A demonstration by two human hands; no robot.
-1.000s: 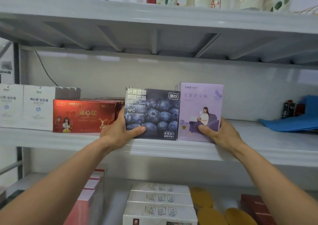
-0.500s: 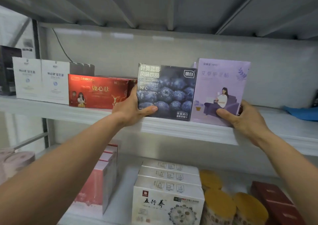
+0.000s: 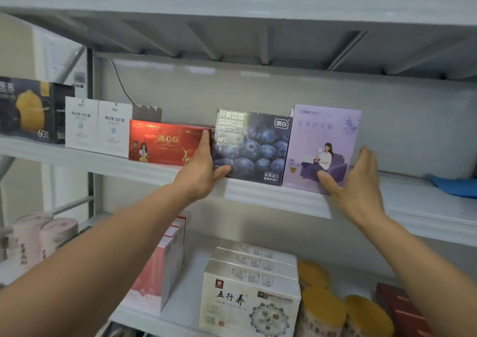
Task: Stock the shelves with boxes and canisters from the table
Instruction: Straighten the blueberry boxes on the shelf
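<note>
On the middle shelf point(image 3: 271, 197), close to its front lip, a blueberry box point(image 3: 255, 148) stands on its long edge, so its long axis runs along the shelf and its printed face looks out at the viewer. It is dark blue, covered with a photo of blueberries, with pale lettering at the upper left. Against its right side stands a lilac box point(image 3: 322, 135), taller than it is wide, upright and also facing out, with a drawing of a seated figure on a sofa.

The left hand point(image 3: 198, 174) grasps the blueberry box at its lower left corner, thumb across the front and fingers up the left side. The right hand point(image 3: 358, 182) is loose: its thumb rests on the lilac box's lower front while its straight, spread fingers stand just off the right edge.

Left of the hands sit a red box point(image 3: 165, 143), two white boxes point(image 3: 98, 127) and a dark box point(image 3: 28, 109); a blue cloth point(image 3: 454, 184) lies far right. Below are white cartons point(image 3: 247, 292), yellow-lidded canisters point(image 3: 322, 303) and pink boxes point(image 3: 160, 267). All the shelving is pale grey metal against a pale wall.
</note>
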